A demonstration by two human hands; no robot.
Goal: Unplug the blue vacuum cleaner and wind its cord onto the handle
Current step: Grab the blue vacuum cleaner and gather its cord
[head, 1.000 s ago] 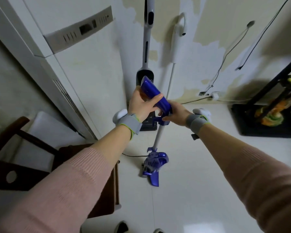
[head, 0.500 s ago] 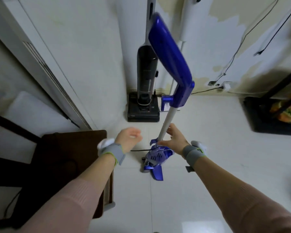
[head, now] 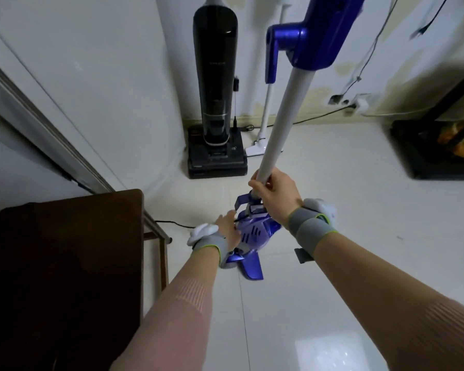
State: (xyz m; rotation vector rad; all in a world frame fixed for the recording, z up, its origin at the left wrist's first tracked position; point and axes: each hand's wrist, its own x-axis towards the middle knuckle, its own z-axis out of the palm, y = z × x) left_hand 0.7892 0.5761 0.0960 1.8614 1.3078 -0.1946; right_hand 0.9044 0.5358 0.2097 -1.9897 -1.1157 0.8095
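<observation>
The blue vacuum cleaner stands upright on the floor, its blue body [head: 255, 234] low down, a white tube [head: 284, 108] rising from it and the blue handle [head: 314, 36] at the top. My right hand [head: 272, 191] is closed around the bottom of the tube. My left hand [head: 227, 227] reaches the left side of the body, fingers at the thin black cord [head: 177, 223] where it leaves the body. The cord trails left along the floor and goes behind the chair.
A black upright vacuum [head: 216, 103] stands on its dock against the wall. A white stick cleaner [head: 263, 140] leans beside it. A dark wooden chair [head: 70, 263] fills the lower left. A wall socket with plugs [head: 359, 103] sits right of the tube. A black stand [head: 439, 145] is at right.
Both hands dropped from the blue handle to the base. My right hand closed on the lower tube; my left hand came in to the cord at the body. The view tilted down.
</observation>
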